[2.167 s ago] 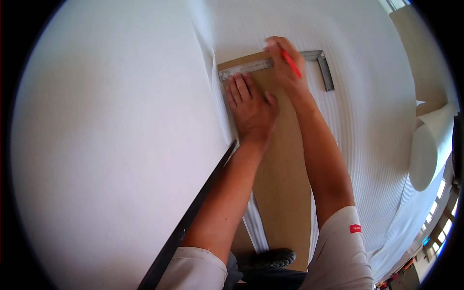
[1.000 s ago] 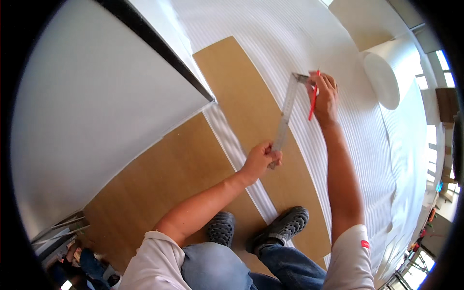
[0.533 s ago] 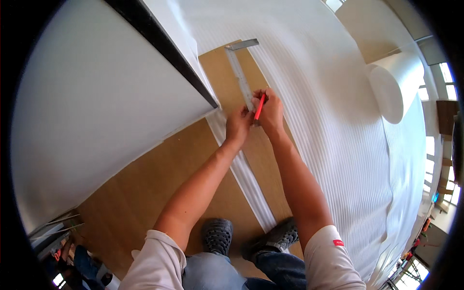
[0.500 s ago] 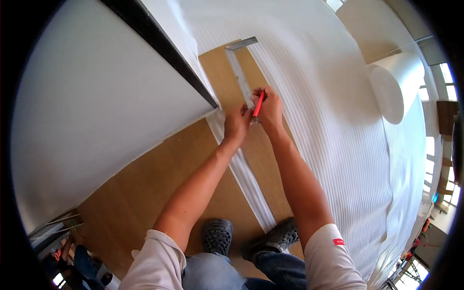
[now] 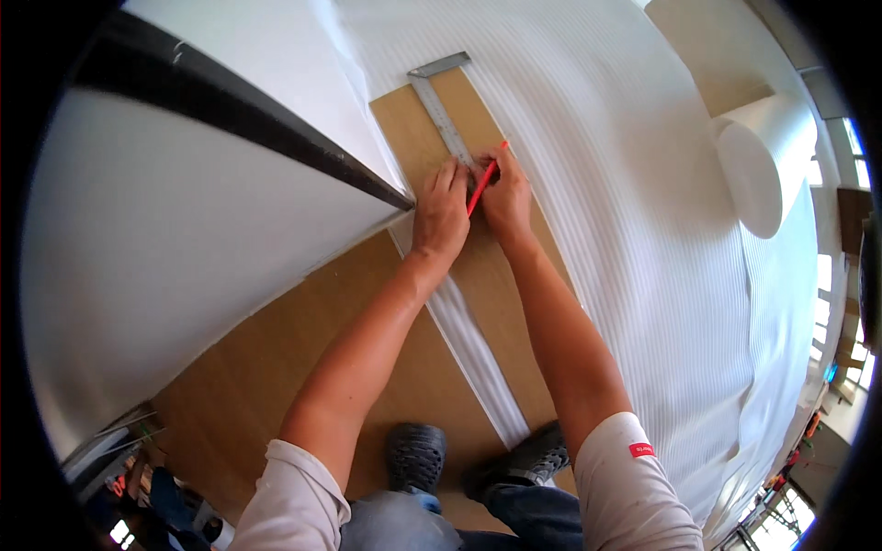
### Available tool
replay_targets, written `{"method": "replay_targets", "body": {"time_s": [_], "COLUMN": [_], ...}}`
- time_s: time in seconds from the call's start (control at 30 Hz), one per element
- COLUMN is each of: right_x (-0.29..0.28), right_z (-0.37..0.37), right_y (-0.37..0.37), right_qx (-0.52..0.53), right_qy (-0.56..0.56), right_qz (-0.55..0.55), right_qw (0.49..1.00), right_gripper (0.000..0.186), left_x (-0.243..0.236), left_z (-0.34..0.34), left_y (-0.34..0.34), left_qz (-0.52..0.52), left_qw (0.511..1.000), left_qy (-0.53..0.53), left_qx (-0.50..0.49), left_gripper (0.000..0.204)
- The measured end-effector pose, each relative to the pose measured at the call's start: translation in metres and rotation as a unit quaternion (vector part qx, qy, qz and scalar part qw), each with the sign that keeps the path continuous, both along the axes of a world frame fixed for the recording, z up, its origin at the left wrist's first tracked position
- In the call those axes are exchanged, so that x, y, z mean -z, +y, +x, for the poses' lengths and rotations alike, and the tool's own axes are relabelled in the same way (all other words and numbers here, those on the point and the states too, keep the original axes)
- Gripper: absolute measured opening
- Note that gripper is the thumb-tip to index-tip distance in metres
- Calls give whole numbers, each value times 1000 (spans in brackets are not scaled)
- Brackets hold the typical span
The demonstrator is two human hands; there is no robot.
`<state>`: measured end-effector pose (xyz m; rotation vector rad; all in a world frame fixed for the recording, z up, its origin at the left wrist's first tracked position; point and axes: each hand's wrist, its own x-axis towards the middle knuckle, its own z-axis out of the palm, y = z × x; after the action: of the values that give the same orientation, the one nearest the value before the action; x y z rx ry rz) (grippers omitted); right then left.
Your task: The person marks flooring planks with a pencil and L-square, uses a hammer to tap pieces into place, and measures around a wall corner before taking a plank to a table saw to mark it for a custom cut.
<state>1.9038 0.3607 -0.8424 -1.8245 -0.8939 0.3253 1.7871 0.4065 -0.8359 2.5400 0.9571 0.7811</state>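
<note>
A metal try square [image 5: 443,108] lies along a narrow strip of brown board [image 5: 432,138] with its short arm at the far end. My left hand [image 5: 441,213] presses flat on the near end of its blade and on the board. My right hand [image 5: 503,193] holds a red pencil [image 5: 484,179] with the tip against the blade's edge. Ribbed white foam sheet [image 5: 625,184] lies to the right of the board strip. A thin strip of the same foam [image 5: 478,354] runs back toward my feet.
A large white panel with a black edge [image 5: 248,115] stands at the left. Brown board floor [image 5: 276,367] spreads below it. A roll of white foam [image 5: 767,161] sits at the upper right. My dark shoes [image 5: 418,455] are at the bottom.
The square was carried from the right foam area onto the brown board strip. Both hands came together at its near end, and the pencil now touches the blade.
</note>
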Motion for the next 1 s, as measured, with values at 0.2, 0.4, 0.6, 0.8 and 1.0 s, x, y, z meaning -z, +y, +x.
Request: {"method": "replay_targets", "body": {"time_s": [0.2,0.4,0.6,0.8,1.0], "right_x": [-12,-4,10,13,16], "right_z": [-13,-12,-5,-6,-3], "right_y": [-42,-51,-57,-54,-53], "right_qx": [146,180,160,161,151], "right_qy": [51,65,38,32,38], "right_qz": [2,75,-12,2,40], "right_qw": [988,979,986,986,987], "right_gripper": [15,20,25,25,23], "left_x": [8,12,21,13,-1], "left_z": [21,36,20,18,24], "left_y": [35,44,50,62,74], "left_qz": [-38,26,8,-42,-158], "left_qw": [997,966,942,926,927], "left_qy": [60,252,329,372,334], "left_qx": [11,-40,-65,-54,-62], "left_gripper": [38,68,67,63,67]}}
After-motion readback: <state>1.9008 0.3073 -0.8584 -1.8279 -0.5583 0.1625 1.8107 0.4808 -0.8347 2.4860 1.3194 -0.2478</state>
